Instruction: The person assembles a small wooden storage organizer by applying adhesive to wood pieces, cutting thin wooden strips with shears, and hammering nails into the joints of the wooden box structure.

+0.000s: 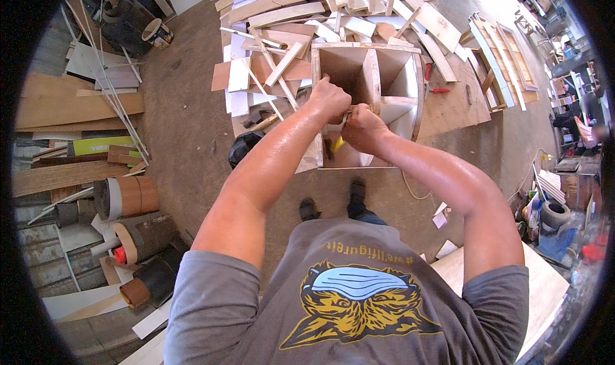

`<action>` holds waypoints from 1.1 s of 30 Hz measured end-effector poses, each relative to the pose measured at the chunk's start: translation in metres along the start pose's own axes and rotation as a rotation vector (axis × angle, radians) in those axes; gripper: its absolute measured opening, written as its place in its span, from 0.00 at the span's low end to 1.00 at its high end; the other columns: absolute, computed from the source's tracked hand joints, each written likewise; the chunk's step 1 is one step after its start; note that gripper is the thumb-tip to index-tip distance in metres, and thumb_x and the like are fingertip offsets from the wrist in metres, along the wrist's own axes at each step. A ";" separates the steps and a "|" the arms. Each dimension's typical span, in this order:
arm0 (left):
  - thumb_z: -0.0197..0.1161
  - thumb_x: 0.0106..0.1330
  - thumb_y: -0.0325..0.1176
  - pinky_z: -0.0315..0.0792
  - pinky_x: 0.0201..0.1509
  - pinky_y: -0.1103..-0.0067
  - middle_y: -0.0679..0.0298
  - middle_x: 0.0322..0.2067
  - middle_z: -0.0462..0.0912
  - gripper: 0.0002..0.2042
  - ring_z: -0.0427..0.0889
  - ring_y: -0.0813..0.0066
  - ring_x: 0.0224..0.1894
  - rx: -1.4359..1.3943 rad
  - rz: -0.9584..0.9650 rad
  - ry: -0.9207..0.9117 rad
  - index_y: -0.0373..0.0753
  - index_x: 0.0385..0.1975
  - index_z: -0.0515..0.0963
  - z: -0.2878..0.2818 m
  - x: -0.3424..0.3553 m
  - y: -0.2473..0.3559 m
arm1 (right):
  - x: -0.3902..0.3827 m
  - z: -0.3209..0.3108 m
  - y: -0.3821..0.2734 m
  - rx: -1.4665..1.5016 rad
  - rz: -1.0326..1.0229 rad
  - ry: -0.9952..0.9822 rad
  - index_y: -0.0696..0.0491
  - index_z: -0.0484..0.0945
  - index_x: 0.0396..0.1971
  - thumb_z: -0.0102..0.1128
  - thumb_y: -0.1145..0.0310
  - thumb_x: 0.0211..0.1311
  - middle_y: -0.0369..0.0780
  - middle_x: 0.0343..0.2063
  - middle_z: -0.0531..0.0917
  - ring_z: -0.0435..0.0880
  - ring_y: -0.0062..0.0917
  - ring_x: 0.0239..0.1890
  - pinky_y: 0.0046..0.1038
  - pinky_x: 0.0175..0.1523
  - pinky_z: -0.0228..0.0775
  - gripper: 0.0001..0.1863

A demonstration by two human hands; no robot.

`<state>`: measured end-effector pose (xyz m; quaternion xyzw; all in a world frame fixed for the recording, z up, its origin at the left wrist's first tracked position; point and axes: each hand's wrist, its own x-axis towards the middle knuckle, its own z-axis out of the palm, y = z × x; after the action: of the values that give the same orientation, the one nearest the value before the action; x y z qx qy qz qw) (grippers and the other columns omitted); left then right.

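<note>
Left hand (328, 98) is curled shut, gripped on the front-left edge of the open plywood box w/ inner dividers (371, 77), which is stood on the floor just ahead. Right hand (362, 127) is closed too, pinched w/ the left on a pale strip (346, 118). Both hands are touching at that near wall; box's long axis is run away from the body.

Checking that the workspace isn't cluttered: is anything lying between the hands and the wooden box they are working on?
Nothing visible does. The left hand and right hand are both already on the front edge of the wooden box; the loose offcuts lie off to its left.
</note>
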<state>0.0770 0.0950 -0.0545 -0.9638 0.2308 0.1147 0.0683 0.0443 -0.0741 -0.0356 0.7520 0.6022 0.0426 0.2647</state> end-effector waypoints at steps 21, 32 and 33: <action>0.71 0.53 0.36 0.81 0.51 0.65 0.57 0.37 0.92 0.09 0.92 0.59 0.43 -0.045 -0.005 -0.148 0.44 0.33 0.90 -0.026 -0.003 0.004 | -0.021 0.024 -0.021 0.023 0.147 0.090 0.47 0.89 0.26 0.60 0.61 0.62 0.38 0.28 0.87 0.83 0.30 0.32 0.35 0.38 0.64 0.12; 0.71 0.54 0.35 0.85 0.48 0.65 0.57 0.40 0.92 0.11 0.91 0.59 0.46 -0.102 -0.025 -0.235 0.44 0.37 0.91 -0.031 -0.002 0.005 | -0.006 0.008 -0.017 0.123 0.061 -0.084 0.38 0.85 0.44 0.58 0.58 0.68 0.36 0.33 0.91 0.89 0.32 0.35 0.37 0.38 0.67 0.10; 0.73 0.53 0.35 0.85 0.48 0.63 0.57 0.40 0.92 0.11 0.92 0.58 0.45 -0.111 -0.034 -0.223 0.42 0.36 0.90 -0.032 -0.003 0.005 | -0.006 0.006 -0.016 0.128 0.065 -0.095 0.38 0.86 0.45 0.58 0.58 0.68 0.37 0.34 0.91 0.90 0.33 0.37 0.38 0.39 0.68 0.11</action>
<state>0.0783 0.0859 -0.0234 -0.9512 0.1987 0.2326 0.0419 0.0313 -0.0796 -0.0465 0.7878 0.5656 -0.0231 0.2428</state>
